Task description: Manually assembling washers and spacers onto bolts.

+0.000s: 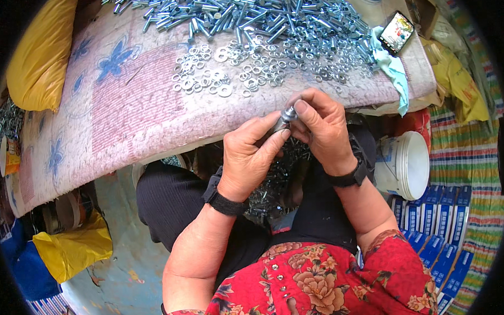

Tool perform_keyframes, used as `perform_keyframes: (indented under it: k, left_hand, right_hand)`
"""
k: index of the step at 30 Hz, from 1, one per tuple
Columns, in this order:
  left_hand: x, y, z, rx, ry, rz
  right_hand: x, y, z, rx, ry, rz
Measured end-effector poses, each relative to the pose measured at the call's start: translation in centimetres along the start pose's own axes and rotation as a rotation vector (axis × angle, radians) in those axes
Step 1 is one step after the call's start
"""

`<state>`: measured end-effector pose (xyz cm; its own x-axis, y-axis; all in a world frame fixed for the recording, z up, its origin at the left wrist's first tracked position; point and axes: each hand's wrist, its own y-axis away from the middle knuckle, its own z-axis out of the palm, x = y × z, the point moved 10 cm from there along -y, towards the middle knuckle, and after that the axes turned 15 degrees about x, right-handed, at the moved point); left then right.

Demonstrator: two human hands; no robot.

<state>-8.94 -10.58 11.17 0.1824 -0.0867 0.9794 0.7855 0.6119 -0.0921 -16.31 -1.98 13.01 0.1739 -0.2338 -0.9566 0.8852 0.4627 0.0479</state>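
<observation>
A short, thick metal bolt (284,121) is held between my two hands, just in front of the table's near edge. Thumb and fingers of my left hand (248,154) are closed around its lower end. At its upper end my right hand (325,126) pinches with thumb and forefinger, where ring-like parts show. My fingers hide some of the bolt. Beyond my hands, loose washers (224,90) of several sizes lie scattered on the cloth-covered table (139,114). Behind them spreads a large heap of shiny metal bolts and tubes (219,15).
A phone (397,32) and a pale blue cloth (392,75) lie at the table's right end. A white bucket (412,166) stands right of my knee, near blue-and-white boxes (432,220). Metal parts (264,198) sit between my legs. A yellow sack (40,59) is at far left.
</observation>
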Motion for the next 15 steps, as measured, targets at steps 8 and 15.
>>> perform_keyframes:
  k: [8, 15]
  left_hand:
    - [-1.1, 0.6, 0.4, -0.074, 0.101, -0.234]
    - [-1.5, 1.0, 0.9, -0.136, 0.176, -0.291]
  right_hand:
    - [-1.9, 1.1, 0.0, 0.039, 0.306, -0.333]
    - [-3.9, -0.3, 1.0, -0.306, 0.582, -0.349]
